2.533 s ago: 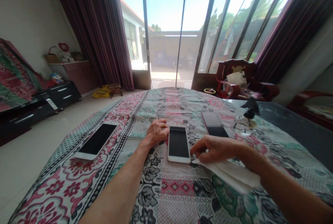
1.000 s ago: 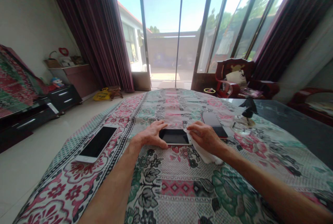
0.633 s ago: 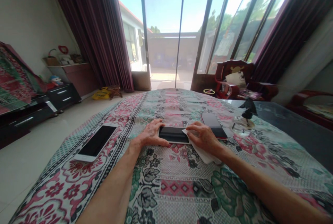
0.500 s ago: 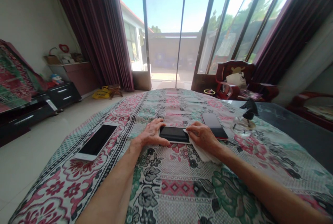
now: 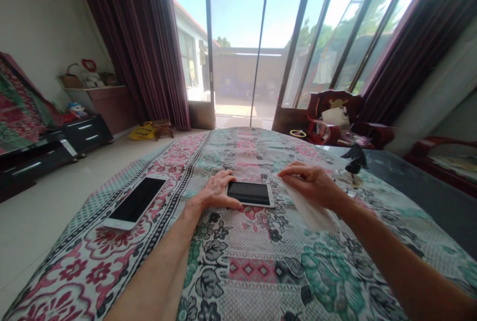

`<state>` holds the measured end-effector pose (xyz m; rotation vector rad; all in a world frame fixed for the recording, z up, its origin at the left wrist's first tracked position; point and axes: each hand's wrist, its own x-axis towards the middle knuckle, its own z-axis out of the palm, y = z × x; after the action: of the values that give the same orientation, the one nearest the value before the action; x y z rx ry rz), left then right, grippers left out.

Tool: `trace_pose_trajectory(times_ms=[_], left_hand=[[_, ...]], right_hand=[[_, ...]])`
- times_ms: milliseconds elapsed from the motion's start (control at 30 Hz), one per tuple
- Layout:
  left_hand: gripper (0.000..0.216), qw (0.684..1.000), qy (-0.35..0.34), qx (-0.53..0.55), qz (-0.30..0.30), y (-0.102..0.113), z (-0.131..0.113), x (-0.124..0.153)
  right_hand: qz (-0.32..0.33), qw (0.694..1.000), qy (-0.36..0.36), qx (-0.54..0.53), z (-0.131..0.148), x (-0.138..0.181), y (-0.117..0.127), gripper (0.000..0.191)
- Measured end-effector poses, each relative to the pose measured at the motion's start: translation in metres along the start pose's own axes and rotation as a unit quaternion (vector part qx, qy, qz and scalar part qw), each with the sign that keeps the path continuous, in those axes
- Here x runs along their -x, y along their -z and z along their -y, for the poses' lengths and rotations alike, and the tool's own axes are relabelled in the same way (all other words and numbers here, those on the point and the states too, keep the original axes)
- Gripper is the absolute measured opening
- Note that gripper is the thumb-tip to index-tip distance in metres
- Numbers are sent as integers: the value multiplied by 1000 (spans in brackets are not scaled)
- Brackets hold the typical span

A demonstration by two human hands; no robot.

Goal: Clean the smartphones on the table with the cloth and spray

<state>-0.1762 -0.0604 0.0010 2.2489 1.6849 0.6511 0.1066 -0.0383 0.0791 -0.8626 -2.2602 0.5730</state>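
Note:
A white-framed smartphone (image 5: 250,194) with a dark screen lies flat on the patterned cloth, its long side running left to right. My left hand (image 5: 218,191) grips its left end, thumb along the near edge and fingers at the far edge. To the right of the phone, apart from it, my right hand (image 5: 311,187) pinches a white tissue or thin cloth (image 5: 311,211), which hangs below the fingers. A larger white phone (image 5: 137,202), screen dark, rests at the left. The reddish-edged phone seen earlier is hidden behind my right hand.
A flowered tablecloth (image 5: 257,241) covers the table. At the right stands a small dark ornament (image 5: 355,159) on a clear base. Beyond are a carved wooden chair (image 5: 331,117), a glass door (image 5: 238,62), purple curtains (image 5: 141,38) and a yellow bag (image 5: 142,131) on the floor.
My right hand has lifted off the phone's right end and moved right with the tissue, uncovering that end. The left hand keeps its hold on the phone.

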Motion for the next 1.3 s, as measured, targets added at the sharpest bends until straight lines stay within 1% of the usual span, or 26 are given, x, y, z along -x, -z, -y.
trace_pose_trajectory(times_ms=[33, 67, 200, 267, 467, 600, 733, 900, 1067, 1200, 1300], left_hand=[[81, 1000, 1, 0, 1, 0, 0, 0], [81, 1000, 1, -1, 2, 0, 1, -1], [80, 1000, -2, -6, 1, -1, 2, -2], [79, 1000, -1, -7, 2, -1, 2, -2], [78, 1000, 3, 7, -3, 0, -1, -2], [80, 1000, 12, 11, 14, 2, -3, -1], [79, 1000, 17, 4, 24, 3, -1, -2], [78, 1000, 10, -7, 19, 1, 1, -3], [83, 1000, 11, -10, 21, 1, 1, -2], [82, 1000, 11, -10, 18, -1, 3, -3], [83, 1000, 9, -10, 16, -2, 4, -4]], right_hand=[[-40, 999, -14, 8, -5, -2, -3, 22], [-52, 998, -22, 9, -11, -3, -8, 22], [-45, 998, -26, 30, -24, -1, -34, 20], [-46, 997, -30, 51, -27, 0, -40, 20], [9, 997, -31, 72, -37, 2, -45, 22], [18, 997, -4, 81, -41, 2, -53, 22], [45, 992, 31, 115, -39, 1, -56, 24], [39, 987, 26, 153, -35, -1, -55, 26], [71, 982, 42, 170, -33, 3, -55, 26], [64, 979, 25, 189, -31, 4, -56, 27], [75, 977, 32, 198, -29, 4, -56, 29]])
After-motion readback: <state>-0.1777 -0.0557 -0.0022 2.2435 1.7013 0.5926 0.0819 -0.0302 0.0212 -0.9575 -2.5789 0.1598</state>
